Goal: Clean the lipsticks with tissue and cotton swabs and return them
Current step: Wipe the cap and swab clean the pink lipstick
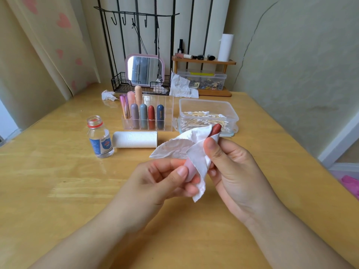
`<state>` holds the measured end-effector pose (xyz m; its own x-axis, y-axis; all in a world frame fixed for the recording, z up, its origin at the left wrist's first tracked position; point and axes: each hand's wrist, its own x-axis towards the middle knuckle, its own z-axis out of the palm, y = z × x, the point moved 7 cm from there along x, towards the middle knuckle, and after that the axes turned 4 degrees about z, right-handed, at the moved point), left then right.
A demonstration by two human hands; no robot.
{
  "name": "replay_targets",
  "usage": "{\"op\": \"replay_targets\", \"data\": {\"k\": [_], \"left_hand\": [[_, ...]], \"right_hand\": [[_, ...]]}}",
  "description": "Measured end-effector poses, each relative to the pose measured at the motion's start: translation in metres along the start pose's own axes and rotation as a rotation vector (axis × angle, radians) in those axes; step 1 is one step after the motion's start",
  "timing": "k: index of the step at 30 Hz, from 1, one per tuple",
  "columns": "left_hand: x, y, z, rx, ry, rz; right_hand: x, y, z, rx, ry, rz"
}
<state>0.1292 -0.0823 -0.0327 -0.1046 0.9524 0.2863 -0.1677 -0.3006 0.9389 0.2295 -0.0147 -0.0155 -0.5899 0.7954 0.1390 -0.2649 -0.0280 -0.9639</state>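
A lipstick [216, 129] with a pink lower half and a red-brown upper end is held tilted above the table. My left hand [167, 177] grips its pink base. My right hand [229, 164] pinches a white tissue [186, 150] wrapped around its middle. Behind stands a clear organizer [167, 113] holding several capped lipsticks. A clear box of cotton swabs [208, 116] sits to the organizer's right.
An uncapped small bottle [100, 139] and a tissue roll [135, 139] lie left of my hands on the wooden table [58, 181]. Crumpled tissues [108, 95], a pink mirror [144, 69], a wire rack and a wooden shelf stand at the back.
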Motion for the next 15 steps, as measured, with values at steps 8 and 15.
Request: {"op": "replay_targets", "data": {"k": [8,15], "left_hand": [[0.001,-0.002,-0.007,-0.049,0.113,-0.012],[0.001,0.0,-0.002,-0.039,0.067,-0.004]], "right_hand": [[0.001,0.0,-0.001,0.01,0.01,-0.002],[0.001,0.001,-0.001,0.011,0.014,0.003]]}}
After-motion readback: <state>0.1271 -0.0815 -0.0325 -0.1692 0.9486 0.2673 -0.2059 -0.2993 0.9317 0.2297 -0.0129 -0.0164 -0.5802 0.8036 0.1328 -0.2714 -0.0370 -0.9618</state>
